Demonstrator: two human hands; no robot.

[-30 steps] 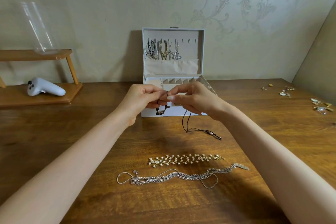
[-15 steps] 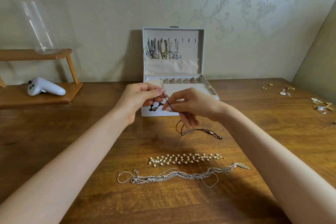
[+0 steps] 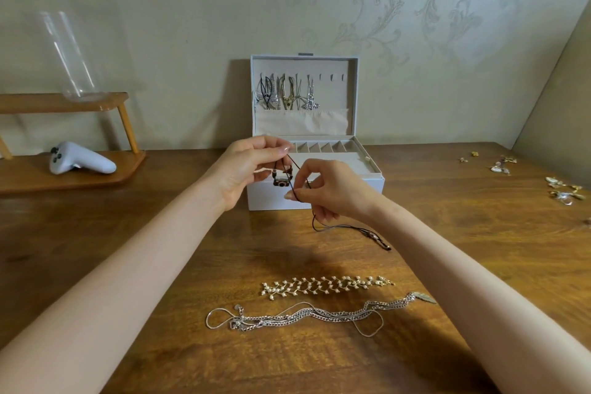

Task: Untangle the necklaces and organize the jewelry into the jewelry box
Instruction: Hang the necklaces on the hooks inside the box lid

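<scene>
A white jewelry box (image 3: 367, 185) stands open against the wall, with several necklaces hanging inside its lid (image 3: 287, 93). In front of it my left hand (image 3: 249, 166) pinches the top of a black cord necklace (image 3: 348, 229) whose small pendant (image 3: 281, 182) dangles below my fingers. My right hand (image 3: 326, 192) pinches the same cord lower down, and the cord's tail trails onto the table to the right. A pearl necklace (image 3: 326, 285) and a tangle of silver chains (image 3: 307, 317) lie on the wood nearer to me.
Loose earrings and small pieces (image 3: 502, 166) are scattered at the table's far right. A wooden shelf (image 3: 70, 176) at left holds a white game controller (image 3: 80, 161) and a clear glass vase (image 3: 70, 54). A wall rises at the right edge.
My hands have moved apart: the right hand slid down along the black cord, the left hand lifted slightly, and the pendant now hangs in view between them.
</scene>
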